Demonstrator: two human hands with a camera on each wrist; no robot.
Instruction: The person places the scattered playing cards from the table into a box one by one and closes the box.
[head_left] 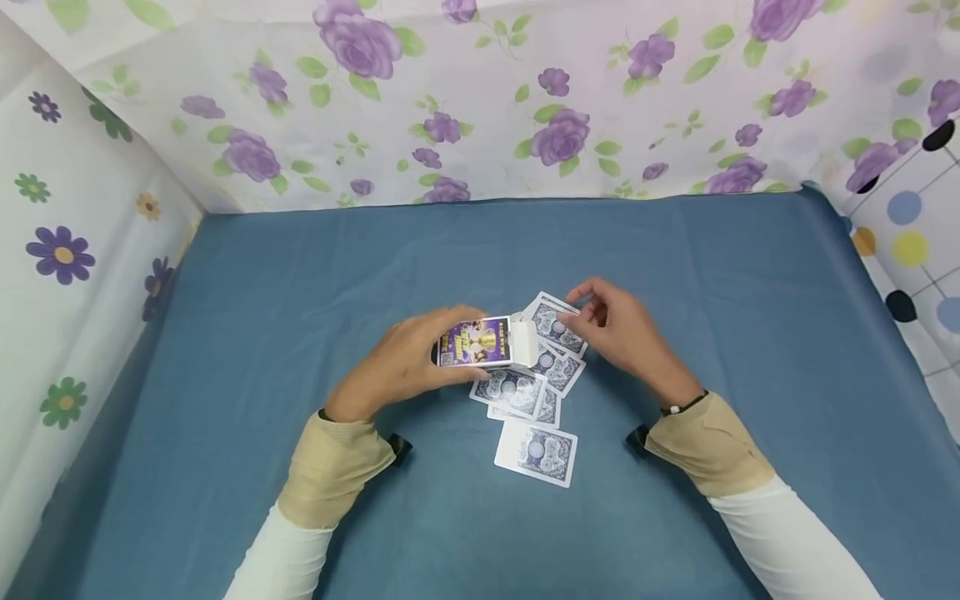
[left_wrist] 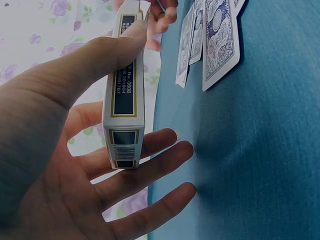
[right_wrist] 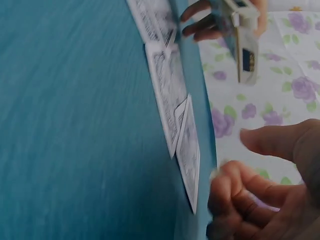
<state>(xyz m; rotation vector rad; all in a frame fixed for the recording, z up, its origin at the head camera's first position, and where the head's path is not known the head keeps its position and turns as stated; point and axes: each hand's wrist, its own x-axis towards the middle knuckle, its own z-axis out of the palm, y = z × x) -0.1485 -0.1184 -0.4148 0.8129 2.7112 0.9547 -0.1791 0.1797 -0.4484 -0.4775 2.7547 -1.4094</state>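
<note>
Where the blue cloth (head_left: pixel 637 542) is nearest the person, a white sleeve comes in from each side, the left one (head_left: pixel 277 558) and the right one (head_left: pixel 787 542). Farther in, between the two arms, lies the nearest card (head_left: pixel 528 450), back up, its long way going left to right with the right end tipped a bit nearer. Past it is a messy row of cards (head_left: pixel 506 392), all with blue backs up, some lying over others.

Just over the left side of that row is a small card box (head_left: pixel 472 343). The left hand (head_left: pixel 408 354) grips it by its narrow sides, thumb on the near side, with some fingers stuck out loose. It's held up off the cloth, its long way going left to right, and its white flap (head_left: pixel 527 343) points right, toward the other hand.

The far cards (head_left: pixel 557 327) lie just right of that flap, so they sit between the box and the right hand (head_left: pixel 622 329), and the right hand is closer to them. Its fingers are bent, with the thumb apart, and it holds nothing I can see. Its tips are right by the far cards' edge; I can't tell if they touch.

Behind it all hangs a white sheet (head_left: pixel 495 167) with purple flowers.
</note>
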